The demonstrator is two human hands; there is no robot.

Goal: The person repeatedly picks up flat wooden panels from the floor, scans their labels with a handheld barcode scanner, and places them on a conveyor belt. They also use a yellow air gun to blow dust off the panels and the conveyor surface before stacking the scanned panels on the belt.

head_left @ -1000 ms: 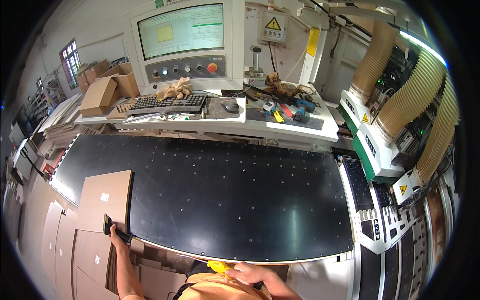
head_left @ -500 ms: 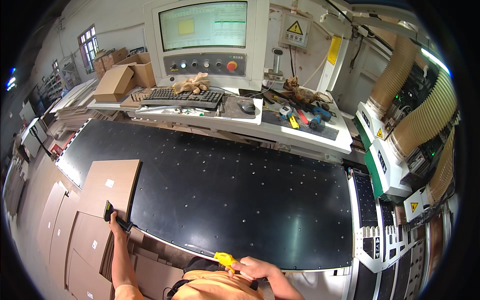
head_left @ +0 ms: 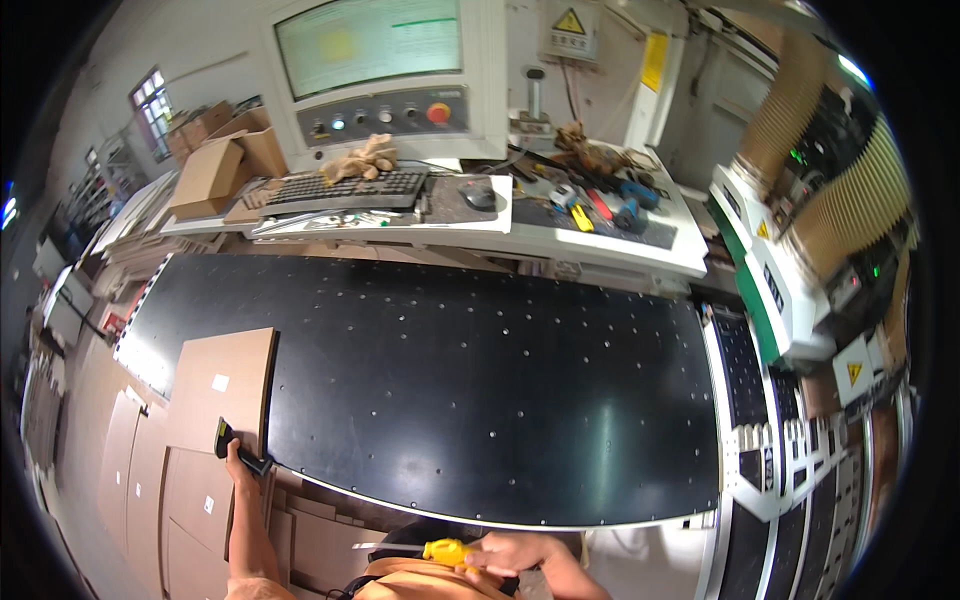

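Observation:
My left hand [head_left: 243,466] grips a small black handheld tool [head_left: 232,445] at the near edge of a brown wooden panel [head_left: 222,385]. That panel lies on the left end of the big black machine bed [head_left: 480,380]. Close to my body at the bottom of the view, my right hand [head_left: 505,553] is closed around a yellow-handled tool [head_left: 446,551]. Both forearms come up from the lower edge.
Behind the bed stands a console with a monitor [head_left: 372,42], a button panel [head_left: 385,115], a keyboard [head_left: 340,188] with gloves on it, and a mouse [head_left: 482,195]. Hand tools [head_left: 600,200] lie to its right. Cardboard boxes [head_left: 215,165] sit far left. More brown panels [head_left: 150,480] are stacked lower left.
The view has swung left and closer to the bed. My left hand with the black tool stays at the panel's near edge; my right hand has kept the yellow-handled tool by my body.

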